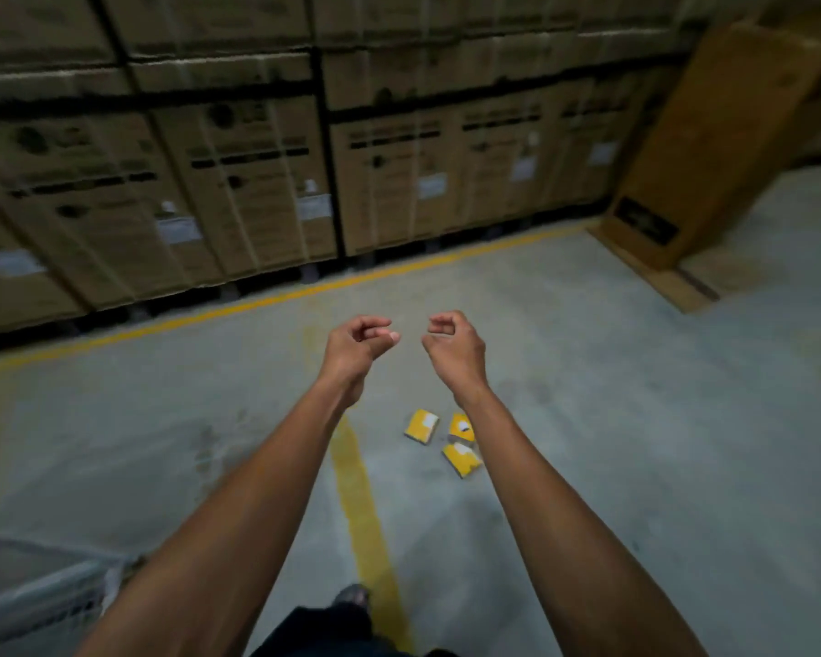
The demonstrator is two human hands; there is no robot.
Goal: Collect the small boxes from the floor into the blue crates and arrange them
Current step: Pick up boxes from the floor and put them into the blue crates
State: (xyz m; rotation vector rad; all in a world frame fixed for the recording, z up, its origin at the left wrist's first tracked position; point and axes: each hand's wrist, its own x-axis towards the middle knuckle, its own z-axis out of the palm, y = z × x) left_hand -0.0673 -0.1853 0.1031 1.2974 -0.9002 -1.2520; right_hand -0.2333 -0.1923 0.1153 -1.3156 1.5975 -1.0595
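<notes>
1. Dark trousers point(323, 628) and a shoe tip point(351, 596) sit nearest the lens, beside the yellow floor line point(359, 505) that runs away from the person
2. Both forearms reach out over that line; the left hand point(356, 346) hangs with fingers loosely curled and holds nothing
3. On the other side of the line, the right hand point(453, 346) matches it, fingers loosely curled round nothing
4. Three small yellow boxes point(422, 426) point(462, 428) point(462, 459) lie on the concrete floor just right of the yellow line, close together, below and nearer than the hands; the right forearm partly covers the two on the right
5. Beyond the far end of the line, stacked cardboard cartons point(238, 192) form a wall, and one tall carton point(712, 149) leans to their right
6. No blue crate is in view, so how many boxes are already packed cannot be told; at least these three remain to be picked up, carried to a crate and arranged
</notes>
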